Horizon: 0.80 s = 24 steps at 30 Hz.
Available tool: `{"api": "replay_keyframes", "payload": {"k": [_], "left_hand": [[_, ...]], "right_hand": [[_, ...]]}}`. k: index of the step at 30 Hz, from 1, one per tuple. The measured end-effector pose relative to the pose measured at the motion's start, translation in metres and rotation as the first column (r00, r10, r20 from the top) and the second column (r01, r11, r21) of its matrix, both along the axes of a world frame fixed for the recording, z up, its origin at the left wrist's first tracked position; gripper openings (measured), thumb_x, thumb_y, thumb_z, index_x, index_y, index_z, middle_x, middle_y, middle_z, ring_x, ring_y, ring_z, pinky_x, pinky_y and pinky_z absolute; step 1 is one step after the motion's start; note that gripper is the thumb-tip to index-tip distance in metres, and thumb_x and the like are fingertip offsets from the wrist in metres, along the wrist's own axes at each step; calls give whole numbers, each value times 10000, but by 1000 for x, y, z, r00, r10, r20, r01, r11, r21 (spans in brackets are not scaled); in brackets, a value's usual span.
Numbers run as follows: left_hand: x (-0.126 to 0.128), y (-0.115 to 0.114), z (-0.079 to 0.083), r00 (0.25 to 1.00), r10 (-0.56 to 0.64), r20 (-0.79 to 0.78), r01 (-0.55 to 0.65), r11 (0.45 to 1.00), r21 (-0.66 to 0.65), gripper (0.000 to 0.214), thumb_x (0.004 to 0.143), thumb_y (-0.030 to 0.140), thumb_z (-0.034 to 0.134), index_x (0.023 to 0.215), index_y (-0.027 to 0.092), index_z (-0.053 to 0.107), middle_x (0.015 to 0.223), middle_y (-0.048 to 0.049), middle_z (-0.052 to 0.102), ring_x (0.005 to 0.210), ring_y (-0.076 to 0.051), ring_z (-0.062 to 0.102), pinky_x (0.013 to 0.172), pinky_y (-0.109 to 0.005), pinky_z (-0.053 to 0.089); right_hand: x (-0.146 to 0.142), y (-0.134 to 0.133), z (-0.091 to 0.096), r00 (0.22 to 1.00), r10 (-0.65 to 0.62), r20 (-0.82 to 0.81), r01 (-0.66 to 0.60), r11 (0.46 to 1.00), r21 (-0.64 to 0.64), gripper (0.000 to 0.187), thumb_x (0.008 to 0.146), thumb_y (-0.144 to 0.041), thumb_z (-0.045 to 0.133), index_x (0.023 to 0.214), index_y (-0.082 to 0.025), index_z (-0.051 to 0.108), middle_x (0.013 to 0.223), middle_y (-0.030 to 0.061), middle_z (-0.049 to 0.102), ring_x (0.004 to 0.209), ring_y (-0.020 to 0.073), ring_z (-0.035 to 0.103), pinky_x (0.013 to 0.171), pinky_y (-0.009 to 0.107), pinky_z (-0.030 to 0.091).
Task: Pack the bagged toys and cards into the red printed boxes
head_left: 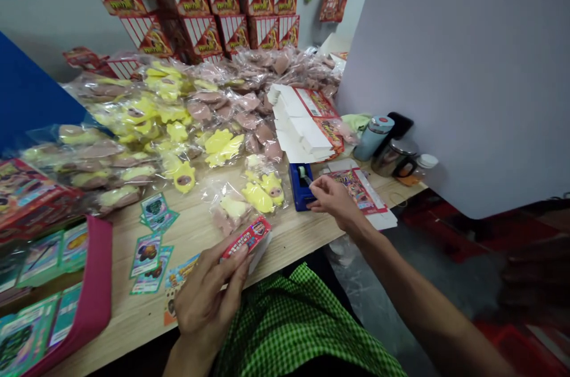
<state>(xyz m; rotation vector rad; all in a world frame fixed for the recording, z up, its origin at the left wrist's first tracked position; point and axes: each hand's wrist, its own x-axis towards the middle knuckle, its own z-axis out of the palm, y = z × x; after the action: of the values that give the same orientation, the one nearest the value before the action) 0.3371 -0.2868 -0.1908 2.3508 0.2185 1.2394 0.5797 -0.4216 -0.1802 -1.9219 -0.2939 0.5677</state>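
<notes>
Left hand [202,306]: closed around a small red printed carton [247,238], thumb and fingers gripping it, above the near part of the worktop.
Right hand [333,200]: partly open, fingers loosely curled, no held item visible. Fingertips are at the right side of a blue tape dispenser [299,187]; contact cannot be confirmed.
Worktop [200,234]: light wood, carrying all items below.
Wall stack: red-and-white cartons [200,3], piled behind the worktop.
Bagged goods: yellow and pink soft toys in clear plastic bags [178,116], heaped across the middle of the worktop. One bag [231,208] lies just left of the dispenser.
Folded stock: white-and-red flattened cartons [307,122], stacked behind the dispenser.
Flat stock: printed carton blank [358,190], just right of the right hand.
Cards: green collector cards [149,261], scattered left of the left hand.
Drinkware: teal flask [373,136] beside a steel mug [394,157], at the far right.
</notes>
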Motion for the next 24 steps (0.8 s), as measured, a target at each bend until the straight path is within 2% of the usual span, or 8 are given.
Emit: {"api": "replay_keyframes", "payload": {"k": [5, 8, 10, 14, 17, 20, 22, 24], "left_hand": [[-5, 0, 10, 998, 8, -65, 1, 991, 133, 361, 864, 2, 700, 1175, 184, 717, 1254, -94, 715, 1041, -181, 726, 903, -274, 593], [-3, 1, 14, 998, -9, -61, 22, 978, 208, 351, 856, -4, 716, 1172, 149, 715, 1213, -103, 734, 1047, -181, 728, 931, -268, 580], [-1, 1, 14, 998, -18, -62, 32, 971, 236, 355, 850, -7, 723, 1173, 143, 712, 1214, -110, 732, 1057, -189, 727, 935, -271, 578], [-1, -1, 13, 997, 41, -72, -22, 970, 241, 361, 843, 0, 733, 1172, 144, 702, 1252, -129, 703, 1076, -196, 718, 944, -287, 581], [-1, -2, 13, 997, 59, -52, -45, 970, 238, 363, 829, 6, 750, 1161, 142, 695, 1233, -136, 711, 1095, -209, 716, 952, -309, 588], [-1, -1, 15, 997, 55, -50, -40, 965, 260, 336, 848, -12, 716, 1150, 133, 693, 1193, -139, 738, 1077, -199, 729, 952, -300, 592], [-1, 0, 17, 997, 63, -54, -46, 962, 269, 310, 859, -5, 710, 1137, 132, 694, 1178, -144, 747, 1064, -192, 737, 938, -283, 595], [-1, 0, 18, 997, 63, -51, -48, 964, 262, 284, 868, 11, 708, 1123, 134, 690, 1160, -143, 757, 1056, -185, 742, 922, -266, 597]], "right_hand": [[-7, -10, -31, 985, -49, 168, 49, 999, 8, 219, 777, -255, 606, 608, -208, 475, 732, 14, 571, 772, 190, 641, 700, 287, 529], [-11, -14, -53, 958, -85, 273, 89, 996, 0, 210, 731, -242, 577, 558, -223, 460, 733, 19, 544, 786, 199, 586, 748, 318, 505], [-13, -17, -56, 942, -81, 326, 85, 996, 2, 192, 718, -237, 554, 549, -231, 463, 726, 22, 540, 784, 209, 569, 756, 335, 493], [-32, -28, -32, 898, -55, 435, 39, 998, 47, 151, 765, -226, 546, 620, -231, 502, 869, 74, 620, 940, 246, 594, 800, 354, 469], [-59, -33, -1, 865, 115, 488, -184, 978, 96, 140, 879, -217, 548, 741, -217, 572, 770, 26, 630, 727, 176, 600, 665, 301, 440], [-88, -28, 22, 853, 337, 400, -450, 862, 234, 190, 978, -221, 520, 819, -207, 624, 676, -19, 610, 581, 120, 565, 561, 254, 425], [-101, -18, 28, 858, 434, 276, -511, 779, 363, 169, 988, -235, 523, 924, -198, 675, 659, -24, 623, 555, 112, 571, 539, 237, 452], [-109, -6, 30, 848, 506, 159, -517, 722, 460, 260, 971, -242, 539, 1184, -189, 677, 636, -34, 634, 513, 108, 560, 511, 230, 467]]}}
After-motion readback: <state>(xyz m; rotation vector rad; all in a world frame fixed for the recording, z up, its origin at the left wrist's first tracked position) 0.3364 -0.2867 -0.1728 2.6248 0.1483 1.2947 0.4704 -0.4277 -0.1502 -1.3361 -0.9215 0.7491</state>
